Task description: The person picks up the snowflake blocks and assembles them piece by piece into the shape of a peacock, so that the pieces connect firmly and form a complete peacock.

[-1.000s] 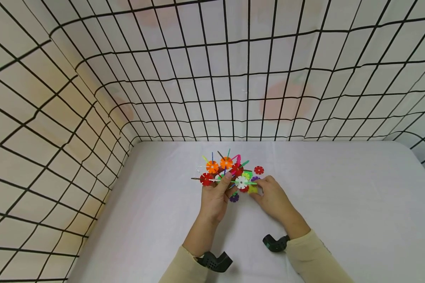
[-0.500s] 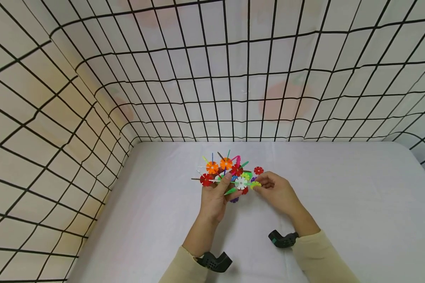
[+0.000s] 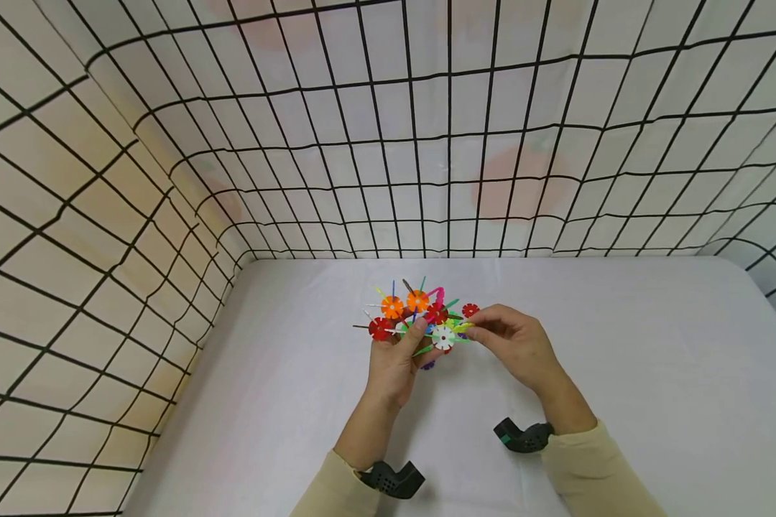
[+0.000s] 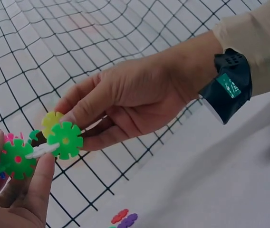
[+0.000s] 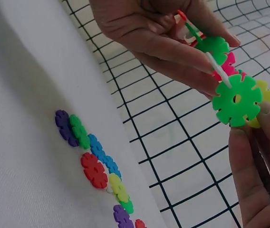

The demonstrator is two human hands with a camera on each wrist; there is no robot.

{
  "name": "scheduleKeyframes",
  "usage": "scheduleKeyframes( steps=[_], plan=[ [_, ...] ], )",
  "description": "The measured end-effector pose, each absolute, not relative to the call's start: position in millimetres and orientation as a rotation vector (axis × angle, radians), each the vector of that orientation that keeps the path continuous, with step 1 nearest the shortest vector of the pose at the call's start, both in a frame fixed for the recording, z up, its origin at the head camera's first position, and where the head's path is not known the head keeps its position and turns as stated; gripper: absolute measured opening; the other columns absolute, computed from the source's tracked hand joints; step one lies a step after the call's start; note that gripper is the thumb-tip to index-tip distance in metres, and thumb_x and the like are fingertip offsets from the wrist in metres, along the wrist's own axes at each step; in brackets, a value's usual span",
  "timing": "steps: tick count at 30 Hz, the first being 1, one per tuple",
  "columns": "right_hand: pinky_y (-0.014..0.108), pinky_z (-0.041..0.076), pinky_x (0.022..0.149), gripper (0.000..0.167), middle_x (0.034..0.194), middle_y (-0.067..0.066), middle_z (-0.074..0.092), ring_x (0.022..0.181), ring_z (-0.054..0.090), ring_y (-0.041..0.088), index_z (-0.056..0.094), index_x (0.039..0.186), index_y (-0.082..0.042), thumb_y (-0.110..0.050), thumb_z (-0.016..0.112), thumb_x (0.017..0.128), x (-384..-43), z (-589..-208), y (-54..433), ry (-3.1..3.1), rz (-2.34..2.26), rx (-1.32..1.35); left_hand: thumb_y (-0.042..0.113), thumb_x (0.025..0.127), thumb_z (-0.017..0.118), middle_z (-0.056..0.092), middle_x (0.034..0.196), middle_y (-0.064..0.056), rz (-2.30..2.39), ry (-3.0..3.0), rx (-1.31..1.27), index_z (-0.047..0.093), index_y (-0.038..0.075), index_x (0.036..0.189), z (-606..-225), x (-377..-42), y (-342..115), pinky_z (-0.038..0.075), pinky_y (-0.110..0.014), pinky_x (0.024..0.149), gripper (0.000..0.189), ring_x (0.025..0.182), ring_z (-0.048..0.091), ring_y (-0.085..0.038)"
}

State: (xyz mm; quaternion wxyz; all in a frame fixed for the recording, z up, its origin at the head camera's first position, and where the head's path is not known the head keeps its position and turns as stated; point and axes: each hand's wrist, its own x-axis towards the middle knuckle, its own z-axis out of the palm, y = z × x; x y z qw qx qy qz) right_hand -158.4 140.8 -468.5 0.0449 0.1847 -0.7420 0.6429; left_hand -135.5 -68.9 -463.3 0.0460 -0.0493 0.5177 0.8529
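Observation:
In the head view my left hand [image 3: 391,370] holds a cluster of interlocked plastic snowflake discs, with an orange disc [image 3: 391,307] and a white disc [image 3: 443,337] among them. My right hand [image 3: 520,348] is at the cluster's right side and pinches a yellow snowflake disc [image 4: 51,121] between thumb and fingers. In the left wrist view that yellow disc sits against a green disc [image 4: 65,140], which a white disc [image 4: 42,150] links to another green one. Whether the yellow disc is slotted in cannot be told. My fingers hide part of the cluster.
Several loose snowflake discs lie on the white tabletop [image 3: 310,431] under the hands, including a red one [image 5: 93,170] and a purple one [image 5: 66,128]. A black wire grid [image 3: 449,136] stands along the back and sides.
My right hand has lifted the yellow disc from beside the lower right of the cluster and turned it up against the cluster's right side. The left hand has stayed nearly still.

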Motion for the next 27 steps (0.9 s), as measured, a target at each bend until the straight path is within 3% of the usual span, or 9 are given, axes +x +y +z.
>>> scheduleKeyframes(
  steps=[6, 13, 20, 27],
  plan=[
    [0.022, 0.058, 0.068, 0.016, 0.093, -0.003, 0.072, 0.077, 0.067, 0.015, 0.075, 0.098, -0.003, 0.007, 0.075, 0.086, -158.6, -470.5, 138.3, -2.185, 1.933, 0.644, 0.021, 0.098, 0.069, 0.073, 0.124, -0.011, 2.624, 1.515, -0.109, 0.053, 0.009, 0.14, -461.8, -135.7, -67.8, 0.063, -0.037, 0.077, 0.047, 0.1, 0.077, -0.023],
    [0.018, 0.057, 0.068, 0.018, 0.093, -0.007, 0.073, 0.078, 0.066, 0.008, 0.077, 0.097, -0.001, 0.012, 0.073, 0.085, -159.6, -475.6, 137.1, -2.103, 1.904, 0.681, 0.023, 0.1, 0.067, 0.071, 0.126, -0.009, 2.603, 1.453, -0.088, 0.051, 0.01, 0.143, -461.8, -135.3, -68.3, 0.063, -0.036, 0.077, 0.048, 0.096, 0.077, -0.019],
    [0.017, 0.059, 0.073, 0.018, 0.093, 0.0, 0.071, 0.083, 0.069, 0.006, 0.076, 0.095, 0.007, 0.019, 0.072, 0.081, -159.5, -477.4, 132.0, -1.973, 1.932, 0.732, 0.023, 0.1, 0.066, 0.073, 0.124, -0.007, 2.62, 1.449, -0.068, 0.052, 0.008, 0.143, -462.0, -134.4, -69.3, 0.063, -0.034, 0.076, 0.048, 0.095, 0.078, -0.018],
    [0.02, 0.06, 0.074, 0.017, 0.089, 0.007, 0.068, 0.083, 0.069, 0.006, 0.077, 0.093, 0.007, 0.018, 0.073, 0.081, -158.1, -478.1, 131.2, -1.983, 1.898, 0.729, 0.022, 0.101, 0.064, 0.071, 0.128, -0.009, 2.622, 1.458, -0.033, 0.05, 0.01, 0.145, -461.6, -133.1, -68.5, 0.062, -0.034, 0.078, 0.048, 0.097, 0.077, -0.02]
  ],
)
